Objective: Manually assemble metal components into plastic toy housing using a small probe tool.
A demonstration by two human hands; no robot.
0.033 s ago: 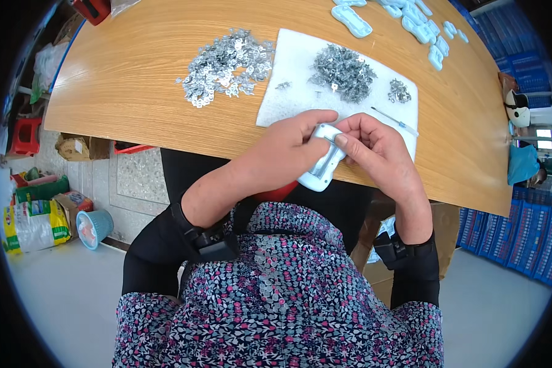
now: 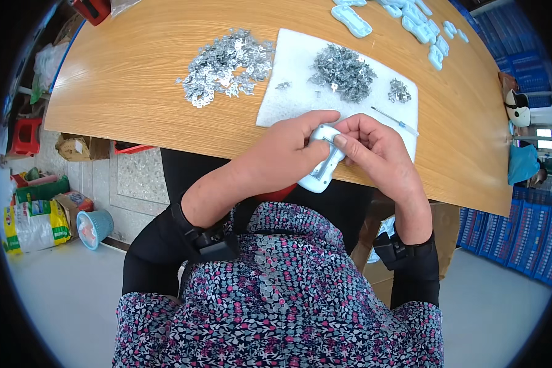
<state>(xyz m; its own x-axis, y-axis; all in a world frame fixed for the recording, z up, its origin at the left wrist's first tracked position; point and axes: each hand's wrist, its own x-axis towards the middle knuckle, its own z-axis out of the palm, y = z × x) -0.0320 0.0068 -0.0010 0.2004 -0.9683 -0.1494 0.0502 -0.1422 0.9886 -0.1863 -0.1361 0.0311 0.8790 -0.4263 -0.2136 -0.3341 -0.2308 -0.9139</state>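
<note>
A pale blue plastic casing (image 2: pixel 317 183), elongated with a recessed slot along its face, is tilted between my two hands just over the table's near edge. My left hand (image 2: pixel 283 150) grips it from the left, with the thumb lying across the slot. On the right, the thumb and bent fingers of my right hand (image 2: pixel 380 147) pinch the casing's upper right edge. Whether a small part is also between those fingertips is hidden. Beyond the hands lies a white foam mat (image 2: pixel 297 58) bearing a heap of small metal pieces (image 2: pixel 345 72) and a thin screwdriver (image 2: pixel 394 118).
Loose flat metal clips (image 2: pixel 230 69) are piled on the wooden table (image 2: pixel 135 80) left of the mat. A smaller metal pile (image 2: pixel 400 91) sits at the mat's right. More pale blue casings (image 2: pixel 352 21) lie at the far right. A cardboard box (image 2: pixel 441 230) stands under the table.
The casing has shifted very slightly, its lower end a little farther down. Both hands keep almost the same places and grip.
</note>
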